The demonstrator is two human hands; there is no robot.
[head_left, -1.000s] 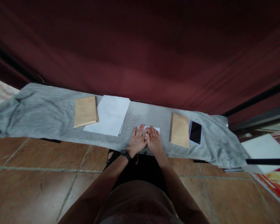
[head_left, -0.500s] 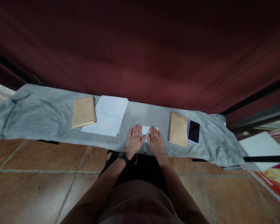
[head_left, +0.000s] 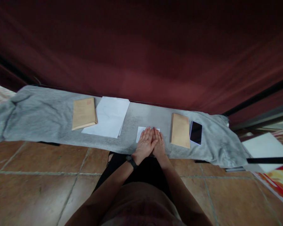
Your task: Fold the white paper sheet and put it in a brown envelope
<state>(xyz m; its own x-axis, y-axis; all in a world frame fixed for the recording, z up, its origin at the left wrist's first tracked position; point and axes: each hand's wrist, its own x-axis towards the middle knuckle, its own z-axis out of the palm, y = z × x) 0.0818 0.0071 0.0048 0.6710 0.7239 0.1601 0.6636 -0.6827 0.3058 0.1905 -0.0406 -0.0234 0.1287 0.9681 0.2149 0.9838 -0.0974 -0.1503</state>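
While a phone (head_left: 196, 133) lies dark to the right, a small white sheet (head_left: 139, 134) is held flat

As a person (head_left: 141, 201) works at a grey, cloth-covered counter (head_left: 151, 114), the left hand (head_left: 145, 143), a dark watch (head_left: 131, 160) at its wrist, lies palm down over the middle of the small white sheet, fingers straight and side by side, its thumb crossing onto the right hand (head_left: 159, 145). That hand also lies flat, fingers extended and close together over the sheet's right part; no pinch shows in either. The sheet's left end and slivers of its far edge are visible, but whether it is folded cannot be told.

Pressing or smoothing the paper against the counter appears to be the step in hand. Any further handling would seem to call for parting the hands and freeing an edge for the fingers.

To the left, a brown packet (head_left: 84, 113) overlaps a stack of larger white sheets (head_left: 112, 116). On the right, a second brown packet (head_left: 180, 131) lies between the right hand and the phone, just beside the latter. A dark red curtain (head_left: 141, 69) hangs along the far side; floor tiles (head_left: 37, 194) show on the near side.
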